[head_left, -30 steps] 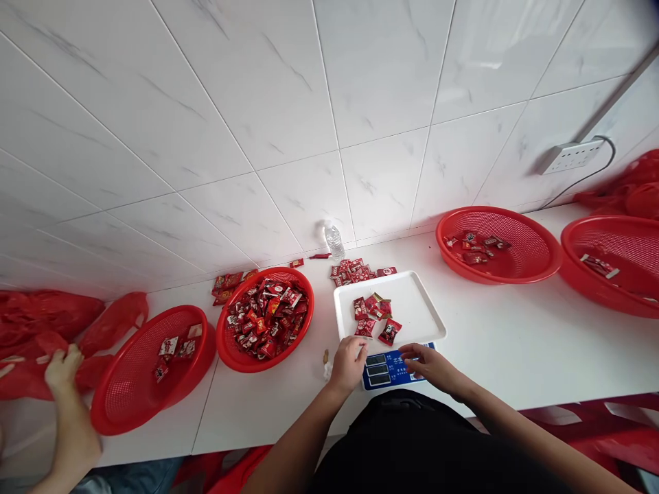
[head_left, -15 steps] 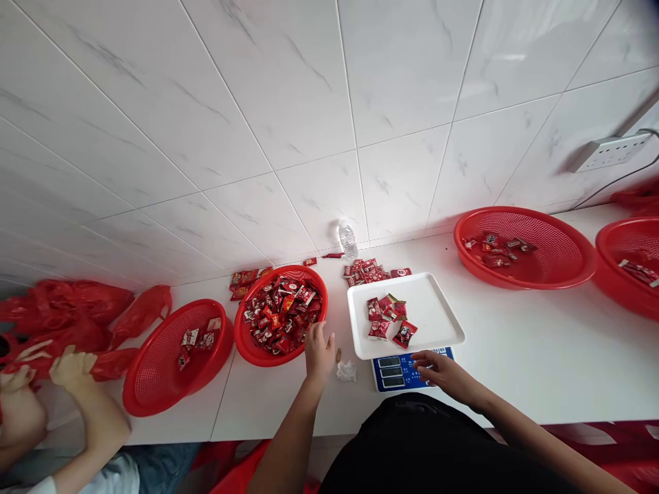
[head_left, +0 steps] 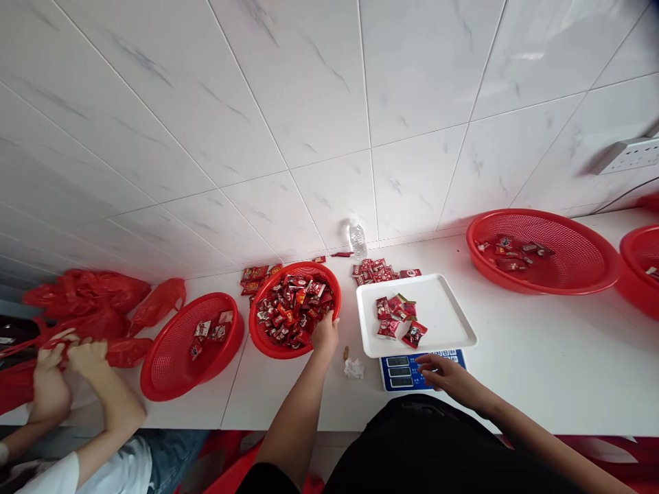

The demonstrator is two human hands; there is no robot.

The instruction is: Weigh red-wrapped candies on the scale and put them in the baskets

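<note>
My left hand (head_left: 326,334) reaches into the near right edge of a red basket (head_left: 265,342) full of red-wrapped candies (head_left: 292,310); its fingers are hidden among them. My right hand (head_left: 445,371) rests on the blue front panel of a scale (head_left: 401,371), fingers curled loosely, nothing in them. The scale's white tray (head_left: 443,315) holds several candies (head_left: 395,317).
A crumpled white wrapper (head_left: 354,368) lies between my hands. Loose candies (head_left: 379,270) and a water bottle (head_left: 357,238) are by the wall. Other red baskets (head_left: 178,367) (head_left: 576,274) flank the scale. At the left, another person's hands (head_left: 66,360) handle red plastic bags (head_left: 82,302).
My left hand left the scale's front and moved left and forward into the full candy basket. My right hand stayed at the scale panel. The view shifted left.
</note>
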